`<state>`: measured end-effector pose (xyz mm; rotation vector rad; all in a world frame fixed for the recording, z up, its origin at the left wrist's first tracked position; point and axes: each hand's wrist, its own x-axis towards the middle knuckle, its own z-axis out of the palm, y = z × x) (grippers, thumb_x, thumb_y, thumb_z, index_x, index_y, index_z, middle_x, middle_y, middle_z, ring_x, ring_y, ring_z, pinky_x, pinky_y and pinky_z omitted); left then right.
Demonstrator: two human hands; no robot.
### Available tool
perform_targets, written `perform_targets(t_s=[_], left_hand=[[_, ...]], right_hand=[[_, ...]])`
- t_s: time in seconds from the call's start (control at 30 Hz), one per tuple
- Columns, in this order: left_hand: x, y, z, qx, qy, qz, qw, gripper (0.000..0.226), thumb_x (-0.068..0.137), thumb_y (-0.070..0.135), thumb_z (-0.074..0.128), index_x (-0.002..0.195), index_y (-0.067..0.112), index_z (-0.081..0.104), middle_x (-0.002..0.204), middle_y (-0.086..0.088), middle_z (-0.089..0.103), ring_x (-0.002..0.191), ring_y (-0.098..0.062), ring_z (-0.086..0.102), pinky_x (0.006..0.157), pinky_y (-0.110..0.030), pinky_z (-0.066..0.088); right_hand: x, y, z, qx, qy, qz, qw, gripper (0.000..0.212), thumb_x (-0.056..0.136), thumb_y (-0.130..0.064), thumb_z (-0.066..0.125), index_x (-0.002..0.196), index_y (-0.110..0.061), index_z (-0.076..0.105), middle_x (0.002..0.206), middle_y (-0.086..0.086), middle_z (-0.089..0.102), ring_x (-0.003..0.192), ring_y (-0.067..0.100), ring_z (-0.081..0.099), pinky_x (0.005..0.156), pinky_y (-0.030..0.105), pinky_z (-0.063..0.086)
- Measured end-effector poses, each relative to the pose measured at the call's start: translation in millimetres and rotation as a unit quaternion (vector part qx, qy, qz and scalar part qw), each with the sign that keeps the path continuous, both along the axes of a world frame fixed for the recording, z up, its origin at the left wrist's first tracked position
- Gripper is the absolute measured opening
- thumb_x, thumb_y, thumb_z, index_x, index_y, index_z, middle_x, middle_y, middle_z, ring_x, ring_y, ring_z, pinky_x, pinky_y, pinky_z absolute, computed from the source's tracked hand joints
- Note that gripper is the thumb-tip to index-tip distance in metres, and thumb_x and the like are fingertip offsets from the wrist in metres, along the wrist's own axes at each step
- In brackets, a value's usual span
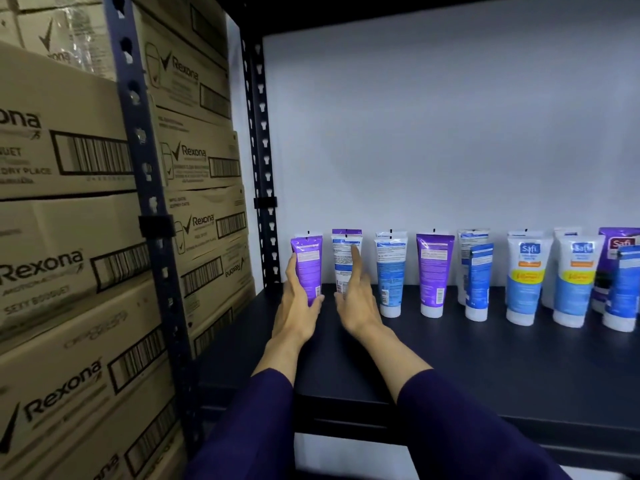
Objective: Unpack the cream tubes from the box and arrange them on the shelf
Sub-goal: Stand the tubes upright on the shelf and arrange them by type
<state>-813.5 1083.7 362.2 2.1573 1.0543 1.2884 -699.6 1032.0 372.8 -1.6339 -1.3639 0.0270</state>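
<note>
Several cream tubes stand cap-down in rows at the back of a dark shelf. My left hand grips the leftmost purple tube near its base, thumb on the front. My right hand rests against the white and blue tube beside it, index finger stretched up along its face. To the right stand a blue tube, a purple tube and blue Safi tubes. No box of tubes is in view.
Stacked Rexona cartons fill the rack on the left behind a blue upright post. A dark perforated post marks the shelf's left corner. A white wall backs the shelf.
</note>
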Motion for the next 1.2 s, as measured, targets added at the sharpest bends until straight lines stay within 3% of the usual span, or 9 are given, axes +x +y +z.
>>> perform_targets(t_s=[0.3, 0.5, 0.67, 0.77, 0.87, 0.93, 1.0, 1.1, 1.2], left_hand=[[-7, 0, -1, -0.022, -0.004, -0.02, 1.0, 0.096, 0.089, 0.002, 0.058, 0.149, 0.032, -0.01, 0.151, -0.008, 0.029, 0.128, -0.021, 0.043, 0.097, -0.029, 0.038], [-14, -9, -1, -0.044, -0.024, -0.032, 0.998, 0.102, 0.084, 0.002, 0.058, 0.147, 0.042, -0.011, 0.146, -0.006, 0.037, 0.118, -0.018, 0.049, 0.099, -0.039, 0.045], [-13, -7, -1, -0.038, -0.043, -0.047, 0.997, 0.105, 0.082, 0.009, 0.065, 0.141, 0.051, -0.011, 0.143, -0.004, 0.041, 0.119, -0.02, 0.052, 0.099, -0.044, 0.048], [-11, -2, -2, -0.036, -0.039, -0.04, 0.998, 0.105, 0.085, 0.004, 0.066, 0.146, 0.041, -0.011, 0.149, -0.001, 0.035, 0.127, -0.017, 0.046, 0.096, -0.024, 0.044], [-10, 2, -4, -0.036, -0.033, -0.041, 0.998, 0.102, 0.087, 0.002, 0.063, 0.148, 0.037, -0.01, 0.151, -0.002, 0.03, 0.127, -0.015, 0.044, 0.071, 0.0, 0.041], [-10, 4, -4, -0.039, -0.04, -0.041, 0.998, 0.102, 0.086, 0.006, 0.062, 0.144, 0.045, -0.012, 0.15, -0.004, 0.034, 0.125, -0.018, 0.048, 0.079, -0.01, 0.048], [-11, 5, -4, -0.05, -0.042, -0.037, 0.997, 0.103, 0.084, 0.01, 0.062, 0.14, 0.053, -0.013, 0.148, -0.005, 0.037, 0.124, -0.02, 0.049, 0.095, -0.034, 0.049], [-11, 4, -3, -0.052, -0.04, -0.039, 0.997, 0.102, 0.086, 0.008, 0.064, 0.141, 0.05, -0.01, 0.147, -0.001, 0.038, 0.124, -0.017, 0.049, 0.094, -0.032, 0.048], [-11, 4, -4, -0.047, -0.033, -0.028, 0.998, 0.105, 0.085, 0.007, 0.067, 0.14, 0.054, -0.009, 0.151, -0.002, 0.035, 0.131, -0.02, 0.045, 0.104, -0.046, 0.044]], right_hand=[[9, -9, -3, 0.001, -0.021, 0.034, 0.999, 0.099, 0.089, -0.003, 0.055, 0.148, -0.04, -0.015, 0.135, 0.014, 0.042, 0.113, 0.031, 0.052, 0.094, 0.039, 0.043], [7, -16, -3, 0.0, 0.011, 0.052, 0.999, 0.106, 0.084, -0.004, 0.055, 0.145, -0.038, -0.025, 0.114, 0.013, 0.061, 0.08, 0.02, 0.058, 0.075, 0.031, 0.046], [5, -15, -2, 0.003, 0.049, 0.066, 0.997, 0.107, 0.085, -0.007, 0.058, 0.145, -0.037, -0.025, 0.133, 0.011, 0.051, 0.106, 0.024, 0.058, 0.093, 0.039, 0.049], [6, -11, -4, 0.012, 0.052, 0.068, 0.996, 0.107, 0.085, -0.004, 0.057, 0.144, -0.039, -0.025, 0.135, 0.011, 0.051, 0.107, 0.026, 0.059, 0.094, 0.045, 0.05], [8, -8, -7, 0.022, 0.059, 0.074, 0.995, 0.108, 0.085, -0.003, 0.059, 0.143, -0.045, -0.021, 0.135, 0.01, 0.051, 0.106, 0.026, 0.061, 0.093, 0.048, 0.051], [8, -7, -7, 0.036, 0.064, 0.075, 0.994, 0.107, 0.082, -0.003, 0.063, 0.145, -0.044, -0.014, 0.142, 0.006, 0.045, 0.118, 0.026, 0.055, 0.098, 0.048, 0.048], [9, -6, -8, 0.043, 0.062, 0.073, 0.994, 0.105, 0.08, -0.003, 0.067, 0.148, -0.037, -0.006, 0.147, 0.003, 0.037, 0.128, 0.024, 0.046, 0.104, 0.048, 0.043], [10, -2, -11, 0.04, 0.061, 0.069, 0.995, 0.1, 0.081, -0.003, 0.067, 0.148, -0.033, 0.0, 0.146, 0.003, 0.037, 0.129, 0.023, 0.044, 0.104, 0.048, 0.042], [11, 0, -11, 0.034, 0.061, 0.058, 0.996, 0.092, 0.082, -0.003, 0.066, 0.148, -0.028, 0.007, 0.142, 0.006, 0.04, 0.127, 0.023, 0.046, 0.104, 0.047, 0.043]])
